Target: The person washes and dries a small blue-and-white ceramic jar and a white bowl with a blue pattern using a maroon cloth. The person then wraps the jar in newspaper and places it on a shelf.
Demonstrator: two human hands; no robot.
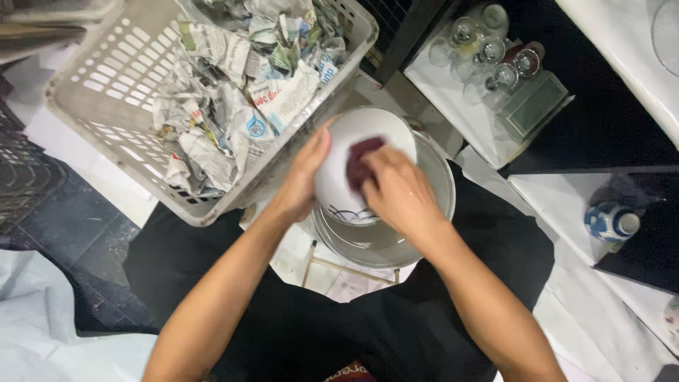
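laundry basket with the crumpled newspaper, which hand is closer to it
Left. The left hand grips the white bowl's rim right beside the basket; the right hand, pressing a dark red cloth on the bowl, is farther.

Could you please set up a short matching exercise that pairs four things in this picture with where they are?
Things:
1. Crumpled newspaper
2. Dark red cloth
3. Glasses
4. Blue and white jar

Places:
A. Under the right hand, pressed on the white bowl
B. On the white surface at the far right
C. In the pale plastic basket
D. Grouped at the top, right of the basket

Pairs: 1-C, 2-A, 3-D, 4-B

The left hand steadies the bowl's left edge.
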